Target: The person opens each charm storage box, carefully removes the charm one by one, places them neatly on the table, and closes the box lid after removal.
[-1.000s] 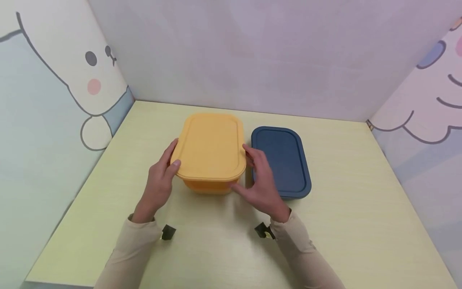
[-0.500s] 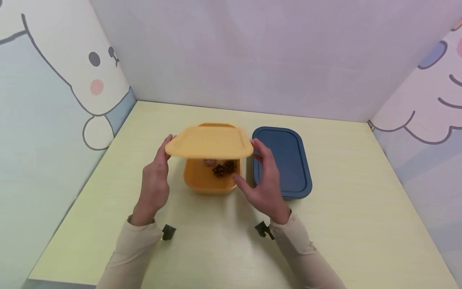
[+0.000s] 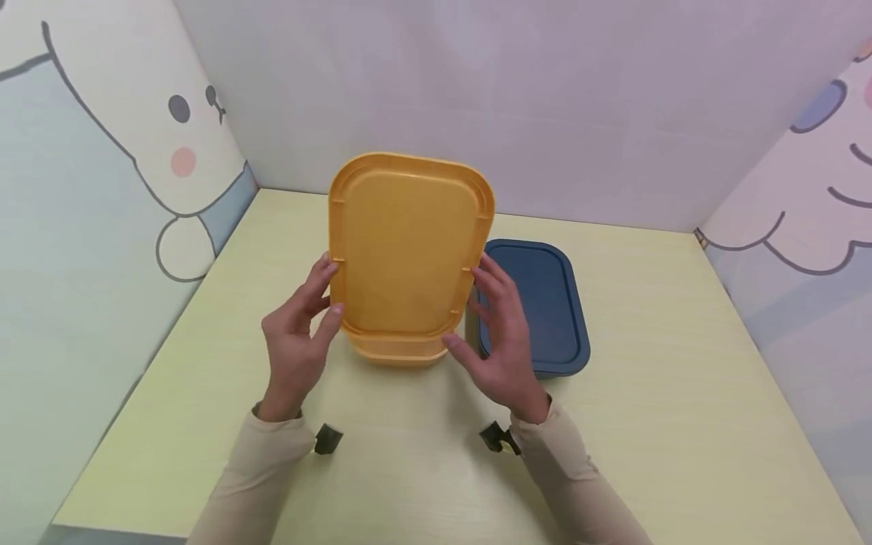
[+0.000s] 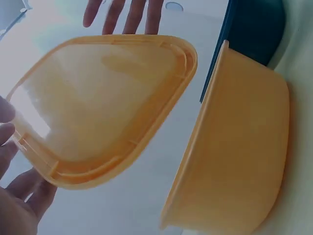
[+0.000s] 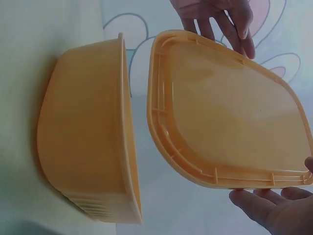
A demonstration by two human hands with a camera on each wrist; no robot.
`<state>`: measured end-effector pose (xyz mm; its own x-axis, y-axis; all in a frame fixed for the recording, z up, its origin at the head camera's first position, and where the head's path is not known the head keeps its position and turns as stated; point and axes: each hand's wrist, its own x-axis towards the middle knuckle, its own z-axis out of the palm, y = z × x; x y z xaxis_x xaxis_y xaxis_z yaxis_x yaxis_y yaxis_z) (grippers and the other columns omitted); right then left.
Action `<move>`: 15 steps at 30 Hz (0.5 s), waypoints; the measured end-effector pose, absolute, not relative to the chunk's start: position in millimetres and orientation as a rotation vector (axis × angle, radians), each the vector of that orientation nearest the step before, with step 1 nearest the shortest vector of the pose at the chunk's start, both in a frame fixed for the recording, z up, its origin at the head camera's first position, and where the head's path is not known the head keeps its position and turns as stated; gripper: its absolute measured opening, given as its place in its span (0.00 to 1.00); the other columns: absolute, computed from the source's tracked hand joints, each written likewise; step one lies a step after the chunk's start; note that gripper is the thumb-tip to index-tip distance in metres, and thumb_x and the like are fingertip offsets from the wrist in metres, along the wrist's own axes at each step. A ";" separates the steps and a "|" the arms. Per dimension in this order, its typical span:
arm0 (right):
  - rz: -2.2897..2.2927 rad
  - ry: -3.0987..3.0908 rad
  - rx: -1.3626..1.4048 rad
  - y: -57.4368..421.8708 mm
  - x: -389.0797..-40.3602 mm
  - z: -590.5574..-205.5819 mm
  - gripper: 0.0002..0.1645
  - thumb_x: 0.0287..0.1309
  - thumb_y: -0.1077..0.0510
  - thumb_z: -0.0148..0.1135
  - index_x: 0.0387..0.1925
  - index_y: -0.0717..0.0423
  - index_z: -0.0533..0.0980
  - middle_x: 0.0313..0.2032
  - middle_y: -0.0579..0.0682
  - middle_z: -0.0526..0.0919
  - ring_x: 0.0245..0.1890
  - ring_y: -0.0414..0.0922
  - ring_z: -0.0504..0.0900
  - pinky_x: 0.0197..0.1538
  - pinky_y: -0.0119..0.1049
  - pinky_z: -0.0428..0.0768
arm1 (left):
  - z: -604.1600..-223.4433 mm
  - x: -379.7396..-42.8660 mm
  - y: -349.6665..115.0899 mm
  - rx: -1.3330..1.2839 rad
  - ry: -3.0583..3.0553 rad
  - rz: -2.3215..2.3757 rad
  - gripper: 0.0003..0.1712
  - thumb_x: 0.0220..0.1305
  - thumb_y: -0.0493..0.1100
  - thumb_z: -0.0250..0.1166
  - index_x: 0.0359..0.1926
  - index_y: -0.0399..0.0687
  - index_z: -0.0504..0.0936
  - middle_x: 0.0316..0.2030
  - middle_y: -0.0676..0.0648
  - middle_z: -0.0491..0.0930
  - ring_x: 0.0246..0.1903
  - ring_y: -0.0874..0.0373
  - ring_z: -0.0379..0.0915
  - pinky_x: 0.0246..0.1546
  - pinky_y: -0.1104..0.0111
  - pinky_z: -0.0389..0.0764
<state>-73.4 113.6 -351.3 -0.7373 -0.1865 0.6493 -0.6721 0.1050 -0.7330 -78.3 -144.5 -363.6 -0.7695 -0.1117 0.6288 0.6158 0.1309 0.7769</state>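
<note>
A yellow rectangular lid (image 3: 409, 250) is held up on edge, its ridged underside towards the head camera. My left hand (image 3: 296, 348) grips its left side, thumb on the underside. On the opposite side my right hand (image 3: 502, 348) holds the edge with its fingers, the thumb by the lower right corner. Below stands the matching yellow container (image 3: 398, 352) on the table, mostly hidden behind the lid in the head view. Both wrist views show a gap between the lid (image 5: 225, 107) and the container's rim (image 4: 190, 142). The contents are out of sight now.
Just right of the yellow container sits a dark blue lidded box (image 3: 534, 303), close to my right hand. Pale walls with cartoon figures enclose the back and sides of the light table (image 3: 681, 409).
The lid has come off the container, lifted and tipped up by both hands from lying flat to near upright. Halfway through, pine cones showed inside the container; the lid now covers them from view.
</note>
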 end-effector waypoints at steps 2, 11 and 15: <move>1.678 -2.016 0.833 114.0 -72.7 -352.3 0.46 0.64 0.46 0.66 0.70 0.72 0.60 0.77 0.59 0.55 0.77 0.55 0.59 0.66 0.60 0.74 | -364.9 -78.5 -142.5 -0.452 -1.853 -1.734 0.26 0.61 0.22 0.61 0.62 0.30 0.78 0.64 0.49 0.79 0.65 0.61 0.75 0.51 0.78 0.82; 1.645 -2.132 0.776 113.9 -71.6 -356.8 0.48 0.64 0.39 0.64 0.72 0.66 0.61 0.78 0.59 0.55 0.76 0.53 0.62 0.66 0.43 0.77 | -365.4 -80.1 -143.1 -0.369 -1.725 -2.009 0.27 0.56 0.19 0.65 0.60 0.25 0.77 0.61 0.49 0.81 0.45 0.63 0.87 0.43 0.71 0.85; 1.674 -2.172 0.760 114.4 -72.0 -359.7 0.46 0.64 0.43 0.66 0.73 0.63 0.61 0.78 0.56 0.55 0.72 0.54 0.67 0.63 0.29 0.76 | -366.6 -79.7 -145.2 -0.278 -1.739 -2.064 0.24 0.61 0.24 0.65 0.59 0.26 0.78 0.63 0.46 0.80 0.42 0.63 0.88 0.41 0.72 0.85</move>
<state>-72.0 114.4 -359.7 -0.8169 -0.2270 0.5302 -0.5705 0.1835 -0.8005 -79.7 -145.2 -366.6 -0.8895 -0.1907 0.4152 0.4416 -0.1255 0.8884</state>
